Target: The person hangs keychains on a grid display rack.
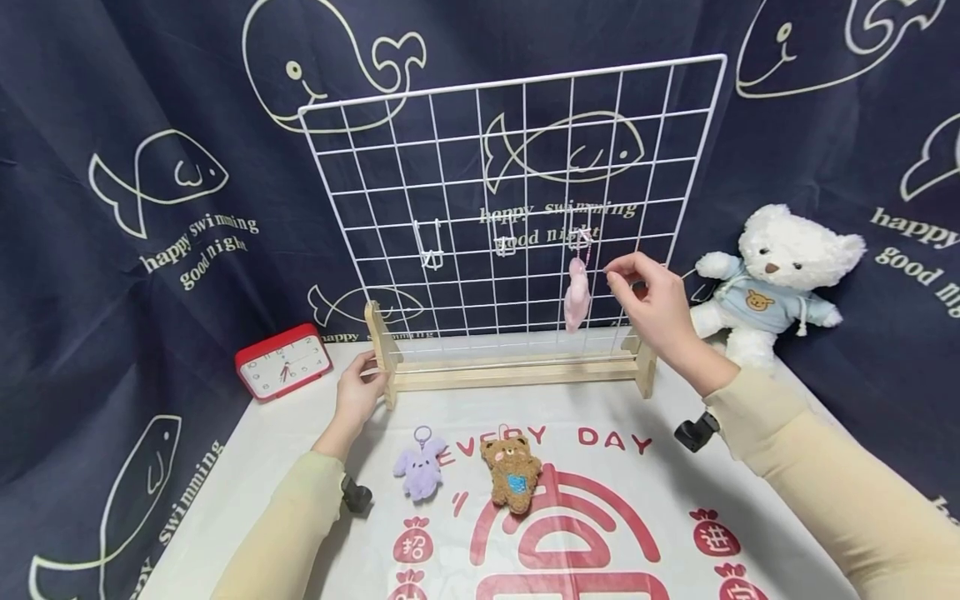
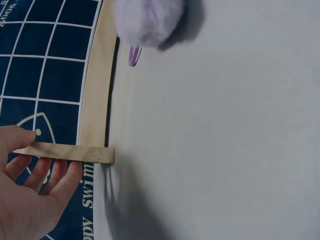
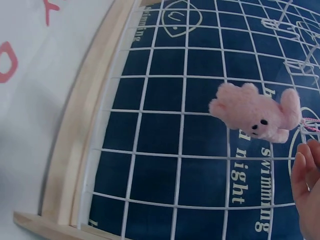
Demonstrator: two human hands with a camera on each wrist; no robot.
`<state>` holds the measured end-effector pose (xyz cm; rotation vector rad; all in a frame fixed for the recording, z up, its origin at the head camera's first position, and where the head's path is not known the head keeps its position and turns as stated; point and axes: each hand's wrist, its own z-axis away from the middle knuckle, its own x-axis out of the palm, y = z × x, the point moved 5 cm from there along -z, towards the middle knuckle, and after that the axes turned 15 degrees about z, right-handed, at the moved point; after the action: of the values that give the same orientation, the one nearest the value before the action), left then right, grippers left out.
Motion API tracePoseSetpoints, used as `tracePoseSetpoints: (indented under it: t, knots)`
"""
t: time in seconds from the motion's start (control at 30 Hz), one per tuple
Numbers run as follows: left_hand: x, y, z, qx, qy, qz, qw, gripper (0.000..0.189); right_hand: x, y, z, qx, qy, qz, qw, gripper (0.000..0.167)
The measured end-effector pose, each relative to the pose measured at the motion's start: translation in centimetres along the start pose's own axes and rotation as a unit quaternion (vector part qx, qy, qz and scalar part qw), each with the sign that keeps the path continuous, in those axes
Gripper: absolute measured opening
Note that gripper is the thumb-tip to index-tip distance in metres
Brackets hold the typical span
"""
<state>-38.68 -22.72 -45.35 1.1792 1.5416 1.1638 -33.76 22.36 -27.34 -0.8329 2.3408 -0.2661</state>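
Note:
A pink plush keychain (image 1: 577, 297) hangs by its beaded chain from the rightmost hook (image 1: 581, 239) of a white wire grid rack (image 1: 501, 179). Just right of it is my right hand (image 1: 651, 302), thumb and index tips near each other with nothing seen between them. In the right wrist view that hand (image 3: 308, 187) shows only at the edge, apart from the pink plush (image 3: 252, 111). My left hand (image 1: 358, 392) grips the left upright of the rack's wooden stand (image 1: 380, 350). Seen from the left wrist, the thumb and fingers lie on opposite sides of that wooden end piece (image 2: 75, 152).
Two more hooks, left (image 1: 431, 254) and middle (image 1: 506, 244), are on the grid. A purple plush keychain (image 1: 421, 471) and a brown bear keychain (image 1: 513, 475) lie on the table in front. A red alarm clock (image 1: 283, 363) stands left, a white teddy bear (image 1: 780, 275) right.

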Motion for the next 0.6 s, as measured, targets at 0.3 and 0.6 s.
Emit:
tracePoseSetpoints:
  t: [0.3, 0.6]
  knots:
    - [0.0, 0.1, 0.1, 0.003, -0.005, 0.003, 1.0, 0.049, 1.1, 0.2, 2.2, -0.019, -0.026, -0.025, 0.9992, 0.007]
    - [0.0, 0.1, 0.1, 0.003, -0.003, 0.001, 1.0, 0.049, 2.1, 0.2, 4.1, -0.011, -0.055, -0.047, 0.9973, 0.008]
